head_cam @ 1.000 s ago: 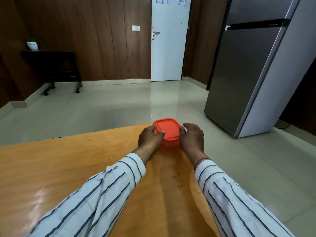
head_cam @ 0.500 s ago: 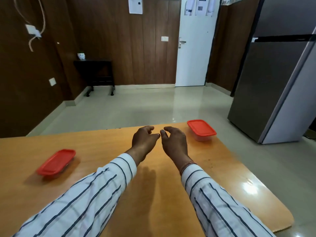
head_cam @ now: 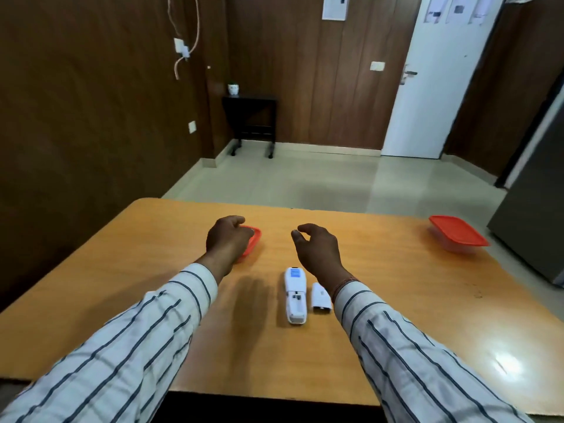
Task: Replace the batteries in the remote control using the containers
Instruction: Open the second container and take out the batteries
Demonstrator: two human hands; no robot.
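Observation:
A white remote control point(head_cam: 294, 295) lies face down on the wooden table point(head_cam: 396, 294), its battery bay uncovered. Its white battery cover point(head_cam: 320, 297) lies just right of it. My left hand point(head_cam: 227, 239) hovers over or rests on a red-lidded container point(head_cam: 252, 241) at the centre left; contact is hidden, fingers curled. My right hand point(head_cam: 317, 248) hangs above the table beyond the remote, fingers apart and empty. A second clear container with a red lid point(head_cam: 457, 233) stands at the far right edge.
A grey fridge point(head_cam: 531, 227) stands right of the table. Beyond the table's far edge are a tiled floor, a dark side table point(head_cam: 251, 117) with a small pot, and a white door point(head_cam: 433, 87).
Both hands left the right-hand container and swung left with my view. My left hand now reaches the other container; the remote and its cover have come into view.

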